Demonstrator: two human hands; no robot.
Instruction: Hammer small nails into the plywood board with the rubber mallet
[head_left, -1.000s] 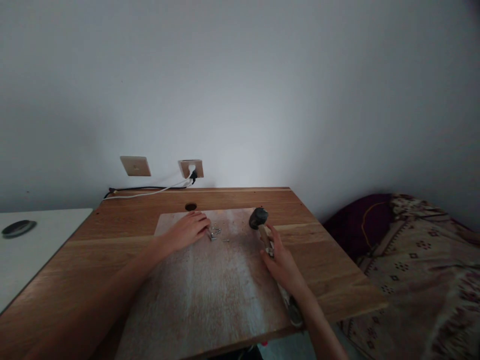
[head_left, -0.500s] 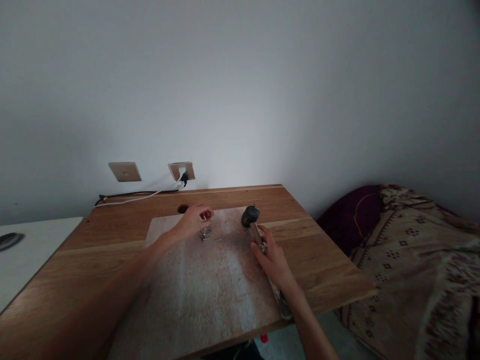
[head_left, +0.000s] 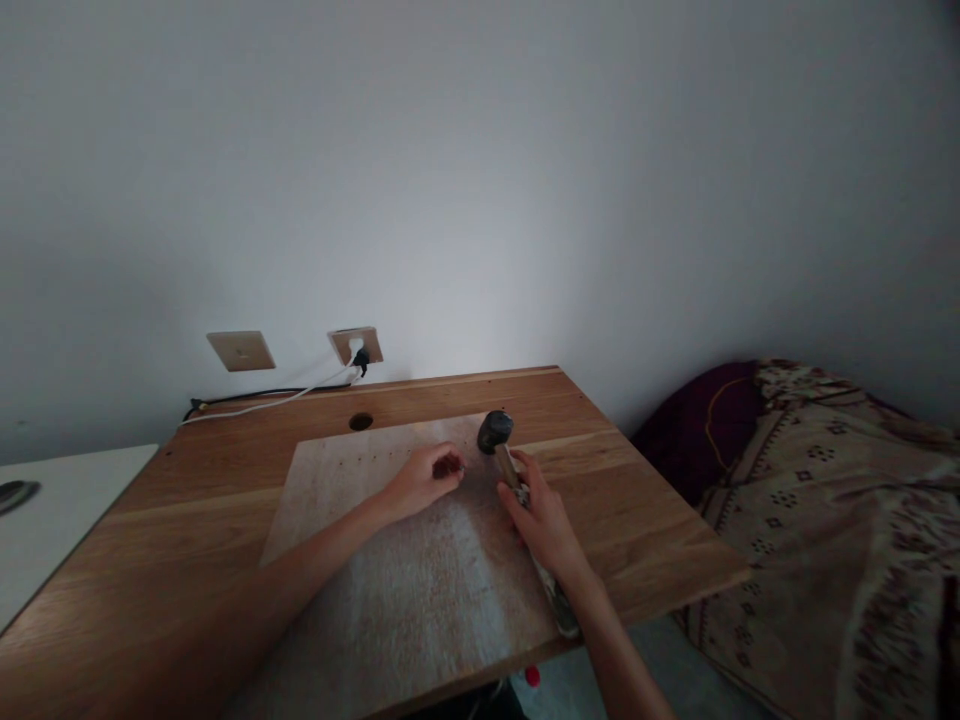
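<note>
A black-headed mallet lies along the right side of a worn, pale wooden board. My right hand is closed around its handle just below the head, and the lower end of the handle reaches toward the table's front edge. Above the upper middle of the board, my left hand has its fingertips pinched together. A tiny light spot shows at those fingertips, too small to name. Whatever lies on the board beneath the left hand is hidden by it.
The board rests on a wooden table with a round cable hole. Behind it, cables run to a wall socket beside a switch plate. A white surface stands left; patterned bedding lies right.
My left hand has moved right and nearer to me, its fingers drawn together. The small metal pieces seen beneath it before are out of sight. My right hand stays on the mallet.
</note>
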